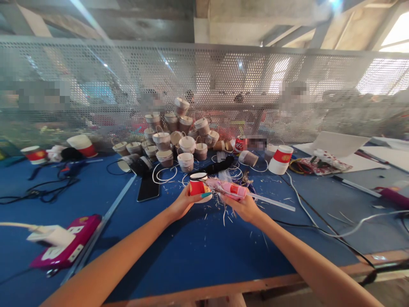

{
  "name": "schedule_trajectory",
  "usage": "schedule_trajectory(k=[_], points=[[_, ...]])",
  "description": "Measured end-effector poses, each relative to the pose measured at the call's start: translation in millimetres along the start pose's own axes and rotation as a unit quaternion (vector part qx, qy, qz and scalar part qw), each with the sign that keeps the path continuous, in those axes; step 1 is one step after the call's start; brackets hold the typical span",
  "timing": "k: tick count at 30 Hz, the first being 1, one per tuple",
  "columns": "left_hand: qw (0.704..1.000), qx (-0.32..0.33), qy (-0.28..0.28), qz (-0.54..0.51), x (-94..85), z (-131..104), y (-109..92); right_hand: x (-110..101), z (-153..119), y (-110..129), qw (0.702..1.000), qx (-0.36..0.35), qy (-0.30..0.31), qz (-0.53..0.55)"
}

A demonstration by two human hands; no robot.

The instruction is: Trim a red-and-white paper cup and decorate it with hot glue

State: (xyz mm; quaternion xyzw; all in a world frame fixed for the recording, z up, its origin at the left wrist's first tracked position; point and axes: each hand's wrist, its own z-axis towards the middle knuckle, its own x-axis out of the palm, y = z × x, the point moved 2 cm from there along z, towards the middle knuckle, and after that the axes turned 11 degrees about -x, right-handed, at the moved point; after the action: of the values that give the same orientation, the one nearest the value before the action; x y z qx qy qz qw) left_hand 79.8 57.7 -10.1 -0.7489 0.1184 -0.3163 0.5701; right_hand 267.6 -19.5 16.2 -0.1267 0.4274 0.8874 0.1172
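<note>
My left hand (182, 204) is closed around a red and white paper cup (197, 187), which has a dark band or cord at its rim. In my right hand (244, 207) is a pink hot glue gun (231, 189), its tip pointing left at the cup's upper side. Whether the tip touches the cup I cannot tell. A clear glue stick (275, 201) sticks out of the gun's back end to the right. Pale scraps (226, 216) lie scattered on the blue table (204, 256) under both hands.
Behind my hands, small bucket-like cups with handles (163, 140) are piled against a perforated metal screen (223, 72). A phone (148, 188) lies left of the cup. A purple power strip (68, 243) is at front left. White cable (300, 194) runs across the right side.
</note>
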Motion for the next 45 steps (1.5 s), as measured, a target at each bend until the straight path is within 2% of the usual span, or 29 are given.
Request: schedule_trajectory(k=[10,20,26,29,33,35,38,40,42,43,45], points=[[1.0,-0.001,0.001,-0.011,-3.0,1,1,-3,1,2,0.999,0.039,-0.02,-0.011],[0.999,-0.002,0.003,-0.033,-1.2,0,-1,-5,0,-9,0.997,0.07,-0.022,-0.009],[1.0,-0.011,0.013,-0.022,-3.4,0,0,-8,5,-6,0.994,0.054,-0.011,-0.094],[1.0,-0.012,0.015,-0.023,-5.4,1,2,-12,7,-6,0.965,0.079,-0.012,-0.25],[1.0,-0.005,0.005,-0.027,-7.1,3,3,-22,5,-13,0.876,0.166,-0.038,-0.451],[1.0,-0.005,0.003,-0.025,-6.6,4,2,-25,3,-17,0.852,0.178,-0.054,-0.489],[1.0,-0.007,-0.008,-0.027,-5.1,4,2,-26,3,-19,0.842,0.158,-0.09,-0.507],[0.999,-0.009,-0.016,-0.029,-3.2,3,2,-25,3,-13,0.85,0.122,-0.123,-0.497],[0.999,-0.011,-0.023,-0.027,-0.7,2,1,-21,5,-1,0.882,0.035,-0.13,-0.451],[0.999,-0.011,-0.027,-0.025,0.8,2,0,-18,5,6,0.906,-0.026,-0.11,-0.407],[0.999,-0.014,-0.026,-0.016,4.2,0,-2,-10,5,19,0.947,-0.129,-0.024,-0.294]])
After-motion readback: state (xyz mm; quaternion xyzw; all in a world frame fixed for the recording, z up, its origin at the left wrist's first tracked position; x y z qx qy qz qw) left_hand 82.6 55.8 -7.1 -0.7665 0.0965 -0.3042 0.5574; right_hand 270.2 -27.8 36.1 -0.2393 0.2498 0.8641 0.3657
